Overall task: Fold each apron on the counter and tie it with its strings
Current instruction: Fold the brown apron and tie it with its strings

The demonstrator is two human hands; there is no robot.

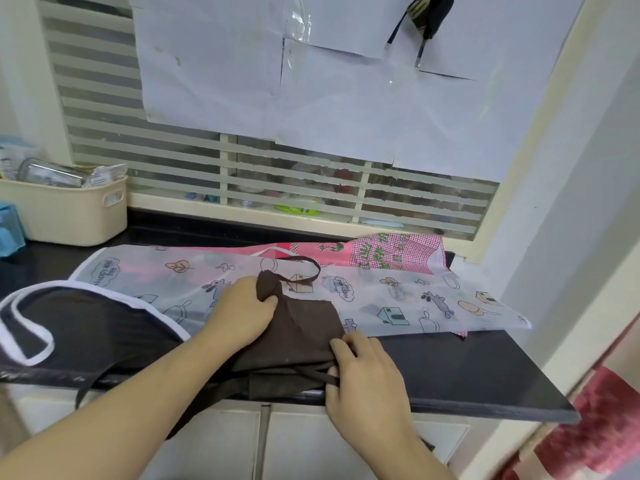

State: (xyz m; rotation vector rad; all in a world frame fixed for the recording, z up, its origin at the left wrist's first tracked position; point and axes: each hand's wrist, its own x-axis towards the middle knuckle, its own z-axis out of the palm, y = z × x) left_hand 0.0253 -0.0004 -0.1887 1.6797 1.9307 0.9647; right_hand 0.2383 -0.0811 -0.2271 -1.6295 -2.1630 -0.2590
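A dark brown apron (pixel 304 327) lies bunched on the black counter (pixel 485 368), partly over the front edge. My left hand (pixel 242 310) grips its upper folded end, where a brown neck loop (pixel 304 268) sticks out. At the apron's lower right corner, my right hand (pixel 363 368) pinches a brown string (pixel 311 372) that crosses the bundle. Under it spreads a translucent white apron with cartoon prints (pixel 398 292). A pink checked apron (pixel 391 251) lies behind that one. A black apron with white trim (pixel 69 327) sits at the left.
A cream plastic basket (pixel 69 213) with packets stands at the back left, beside a blue object (pixel 10 226). A striped frosted window with taped paper sheets rises behind the counter. White cabinet doors (pixel 311 441) are below. A red patterned cloth (pixel 595 427) hangs at the right.
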